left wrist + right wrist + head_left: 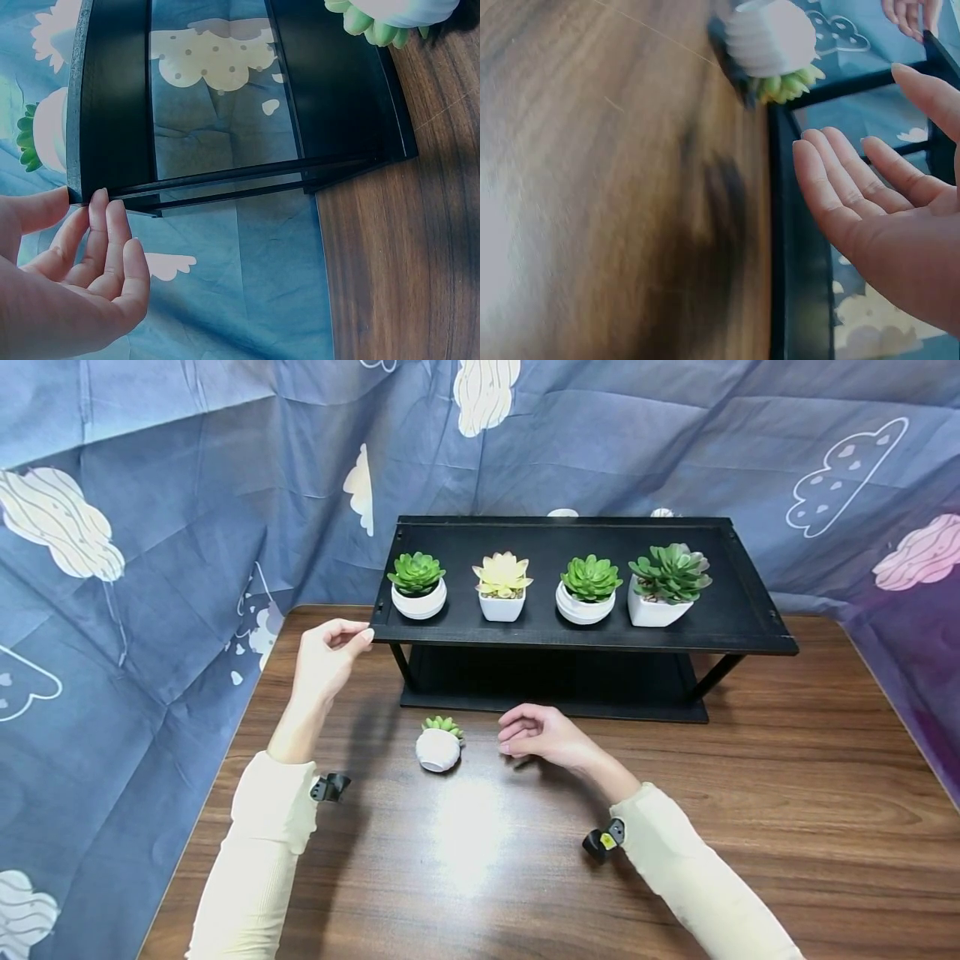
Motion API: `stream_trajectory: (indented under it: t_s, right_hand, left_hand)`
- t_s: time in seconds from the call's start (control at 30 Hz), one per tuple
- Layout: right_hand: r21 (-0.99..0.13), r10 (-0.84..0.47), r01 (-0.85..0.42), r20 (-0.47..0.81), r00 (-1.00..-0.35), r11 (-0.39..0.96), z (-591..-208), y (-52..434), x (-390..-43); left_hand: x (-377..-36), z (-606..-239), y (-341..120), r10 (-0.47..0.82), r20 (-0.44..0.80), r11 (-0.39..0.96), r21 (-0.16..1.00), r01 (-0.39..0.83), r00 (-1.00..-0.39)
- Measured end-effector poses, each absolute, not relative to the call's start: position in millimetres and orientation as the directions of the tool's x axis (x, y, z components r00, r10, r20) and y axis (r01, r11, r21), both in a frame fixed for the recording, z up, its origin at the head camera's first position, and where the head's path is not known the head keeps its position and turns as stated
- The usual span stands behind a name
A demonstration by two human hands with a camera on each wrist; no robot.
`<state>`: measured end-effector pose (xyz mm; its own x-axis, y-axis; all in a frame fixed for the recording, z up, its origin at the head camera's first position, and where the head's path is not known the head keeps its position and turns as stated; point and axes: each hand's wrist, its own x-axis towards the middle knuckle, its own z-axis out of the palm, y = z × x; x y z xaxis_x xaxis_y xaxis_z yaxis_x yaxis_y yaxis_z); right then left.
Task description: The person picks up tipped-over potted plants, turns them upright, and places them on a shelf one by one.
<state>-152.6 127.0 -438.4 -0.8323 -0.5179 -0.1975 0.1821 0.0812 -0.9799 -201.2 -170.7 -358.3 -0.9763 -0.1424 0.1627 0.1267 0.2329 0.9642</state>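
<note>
Right hand [542, 734] hovering relaxed, empty, beside tipped succulent pot [439, 744]; left hand [327, 653] open, fingertips touching shelf [585, 639] corner.

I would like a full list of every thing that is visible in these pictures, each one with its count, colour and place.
small succulent in a ribbed white pot: 1, green leaves, tipped on its side on the table, between the two hands
potted succulents on the shelf: 4, white pots; from left, green, pale yellow, green, grey-green
black two-tier shelf: 1, black, at the back of the table
wooden table: 1, dark brown wood grain
cloud-print cloth backdrop: 1, blue-grey with pale clouds, behind and at both sides
wrist cameras: 2, black, one on each cream sleeve
left hand: fingertips at the shelf's top left corner
right hand: relaxed, holds nothing, right of the tipped pot
</note>
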Motion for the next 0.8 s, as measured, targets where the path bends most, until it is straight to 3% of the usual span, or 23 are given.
stream_trajectory:
  t_s: [0.8]
  right_hand:
    - [-0.943, -0.474, 0.218, -0.317, -0.822, 0.251, -464.1, 73.4, -154.5]
  left_hand:
    - [-202.1, -359.4, -171.0, -0.144, 0.161, 0.218, 0.967, 0.128, -0.976]
